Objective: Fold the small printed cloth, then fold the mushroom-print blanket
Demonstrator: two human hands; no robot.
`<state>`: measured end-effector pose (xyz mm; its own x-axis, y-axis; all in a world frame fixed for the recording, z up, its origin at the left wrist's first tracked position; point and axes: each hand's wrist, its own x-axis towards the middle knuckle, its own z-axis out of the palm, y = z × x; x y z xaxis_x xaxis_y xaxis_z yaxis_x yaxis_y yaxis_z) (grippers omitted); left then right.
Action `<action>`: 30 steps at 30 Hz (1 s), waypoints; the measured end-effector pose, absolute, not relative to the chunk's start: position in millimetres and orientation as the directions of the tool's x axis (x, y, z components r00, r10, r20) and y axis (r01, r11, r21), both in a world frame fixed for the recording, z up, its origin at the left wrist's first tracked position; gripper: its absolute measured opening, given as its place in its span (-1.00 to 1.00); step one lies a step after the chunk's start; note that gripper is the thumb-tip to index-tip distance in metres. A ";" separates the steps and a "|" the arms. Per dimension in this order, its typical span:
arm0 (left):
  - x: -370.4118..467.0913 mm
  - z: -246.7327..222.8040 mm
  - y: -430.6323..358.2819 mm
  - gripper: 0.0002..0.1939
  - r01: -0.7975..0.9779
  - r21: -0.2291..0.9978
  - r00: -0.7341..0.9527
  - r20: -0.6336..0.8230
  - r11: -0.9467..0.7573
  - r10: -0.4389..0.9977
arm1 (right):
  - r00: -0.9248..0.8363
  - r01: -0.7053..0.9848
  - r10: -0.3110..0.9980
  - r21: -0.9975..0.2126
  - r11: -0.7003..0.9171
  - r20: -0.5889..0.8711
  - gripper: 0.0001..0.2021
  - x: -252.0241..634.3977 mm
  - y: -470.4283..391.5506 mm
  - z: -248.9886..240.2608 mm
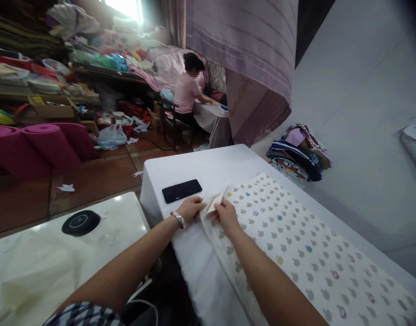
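Note:
A long piece of printed fabric [289, 235], cream with small grey and coloured motifs, lies along the white-covered table [191, 165]. At its near left corner my left hand [191, 208], with a silver bracelet on the wrist, pinches the fabric's edge. My right hand [226, 216] grips the same corner a little to the right, where the cloth is lifted and turned over. Fingertips of both hands are partly hidden by the fold. Just beyond my left hand, a black smartphone [181, 190] lies flat on the white cover.
On the left, a white table [126, 206] bears a round black object [80, 222] and pale cloth. Folded clothes [298, 154] are stacked by the right wall. Pink rolled mats [51, 145] stand on the floor. Farther back, a person [186, 93] sits at another table beneath a hanging curtain [249, 45].

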<state>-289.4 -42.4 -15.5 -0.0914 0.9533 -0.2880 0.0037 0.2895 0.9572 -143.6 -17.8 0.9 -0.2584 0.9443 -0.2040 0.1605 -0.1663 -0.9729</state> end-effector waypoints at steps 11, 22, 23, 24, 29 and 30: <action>-275.0 -4.6 -49.1 -0.75 0.276 0.961 -0.304 0.118 -0.031 0.945 | -0.339 0.449 0.896 -0.886 -0.113 -0.286 -0.93 -156.5 -14.2 30.8; -276.0 3.4 -64.3 -0.75 0.460 0.883 -0.290 0.246 -0.091 0.925 | -0.440 0.096 0.805 -0.912 -0.398 -0.398 -0.91 -159.0 -23.3 30.2; -275.9 2.9 -64.4 -0.76 0.458 0.885 -0.296 0.247 -0.090 0.923 | -0.430 0.107 0.812 -0.915 -0.389 -0.396 -0.93 -159.6 -23.4 28.3; -275.7 2.4 -64.2 -0.76 0.459 0.884 -0.304 0.252 -0.091 0.919 | -0.418 0.117 0.820 -0.918 -0.379 -0.392 -0.95 -160.3 -23.4 26.4; -273.8 0.4 -64.1 -0.78 0.513 0.849 -0.294 0.308 -0.123 0.905 | -0.385 0.107 0.844 -0.926 -0.362 -0.374 -0.97 -161.4 -22.8 19.5; -273.3 0.5 -64.9 -0.78 0.528 0.837 -0.272 0.324 -0.141 0.906 | -0.385 0.107 0.846 -0.928 -0.356 -0.369 -0.97 -161.0 -22.5 19.3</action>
